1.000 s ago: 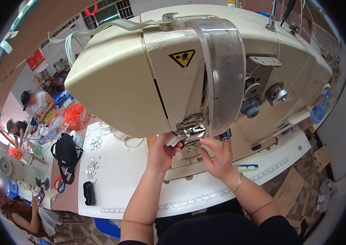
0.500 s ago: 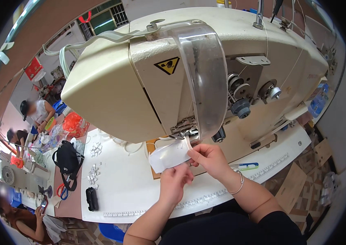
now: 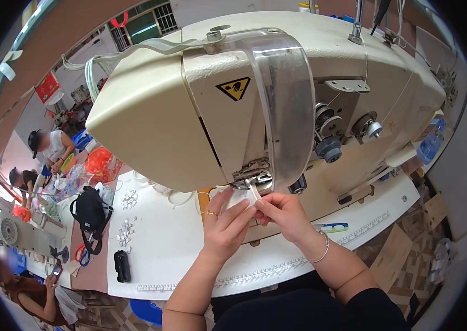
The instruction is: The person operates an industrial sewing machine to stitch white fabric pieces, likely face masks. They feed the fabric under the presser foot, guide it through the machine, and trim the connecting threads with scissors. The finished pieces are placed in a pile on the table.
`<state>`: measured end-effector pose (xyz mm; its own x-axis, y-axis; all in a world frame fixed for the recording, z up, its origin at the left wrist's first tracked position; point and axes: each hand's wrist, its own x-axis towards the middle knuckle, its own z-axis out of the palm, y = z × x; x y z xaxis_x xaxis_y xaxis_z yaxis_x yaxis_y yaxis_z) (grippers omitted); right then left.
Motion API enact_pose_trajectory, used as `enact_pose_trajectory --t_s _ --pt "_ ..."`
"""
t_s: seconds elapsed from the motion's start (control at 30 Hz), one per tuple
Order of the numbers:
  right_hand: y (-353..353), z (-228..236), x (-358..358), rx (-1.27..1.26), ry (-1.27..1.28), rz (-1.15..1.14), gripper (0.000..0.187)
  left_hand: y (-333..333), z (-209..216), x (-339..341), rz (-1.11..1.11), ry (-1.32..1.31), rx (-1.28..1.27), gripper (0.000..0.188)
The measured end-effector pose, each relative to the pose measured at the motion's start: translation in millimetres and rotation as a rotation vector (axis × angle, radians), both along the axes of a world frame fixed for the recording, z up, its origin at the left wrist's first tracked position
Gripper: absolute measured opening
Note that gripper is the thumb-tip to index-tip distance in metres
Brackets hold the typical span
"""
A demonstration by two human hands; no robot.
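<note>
A cream sewing machine (image 3: pixel 134 129) fills the middle of the view, with a clear plastic guard (image 3: pixel 287 110) over its front. Beneath its needle area (image 3: pixel 251 181) lies a small white fabric piece (image 3: pixel 239 197), largely covered by my fingers. A narrow white strip (image 3: pixel 255 191) runs down from the presser foot across the fabric. My left hand (image 3: pixel 225 225), a ring on one finger, rests on the fabric with its fingers stretched out and apart. Thumb and forefinger of my right hand (image 3: pixel 283 216) pinch the strip's lower end at the fabric's right edge.
Blue-handled thread snips (image 3: pixel 333 227) lie right of my right hand, near a ruler strip (image 3: pixel 277 270) along the table's front edge. Left are small white pieces (image 3: pixel 125 234), a black case (image 3: pixel 122 266) and a black bag (image 3: pixel 91 212). Several people work or sit farther left.
My left hand has moved up and forward from below the fabric onto it, its fingers now stretched out. The right hand keeps its pinch, almost in place. The view has shifted slightly.
</note>
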<state>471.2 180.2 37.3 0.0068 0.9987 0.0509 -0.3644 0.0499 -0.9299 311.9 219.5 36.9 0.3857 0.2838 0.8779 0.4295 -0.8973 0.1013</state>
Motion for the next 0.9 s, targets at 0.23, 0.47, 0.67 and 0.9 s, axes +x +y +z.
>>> enact_pose_trajectory --t_s 0.23,0.47,0.67,0.9 --pt "-0.4 0.0 0.1 -0.035 0.03 -0.019 0.017 6.7 0.0 -0.9 -0.04 0.02 0.018 0.034" --pt "0.4 0.4 -4.0 -0.037 0.044 -0.054 0.016 18.6 2.9 -3.2 -0.077 0.031 0.012 0.038" --pt "-1.9 -8.3 2.2 -0.034 0.042 -0.049 0.017 31.7 8.0 -7.8 -0.133 0.046 -0.076 0.036" --pt "-10.5 -21.4 17.3 -0.068 0.016 -0.084 0.018 47.4 8.8 -10.5 -0.22 -0.001 -0.202 0.027"
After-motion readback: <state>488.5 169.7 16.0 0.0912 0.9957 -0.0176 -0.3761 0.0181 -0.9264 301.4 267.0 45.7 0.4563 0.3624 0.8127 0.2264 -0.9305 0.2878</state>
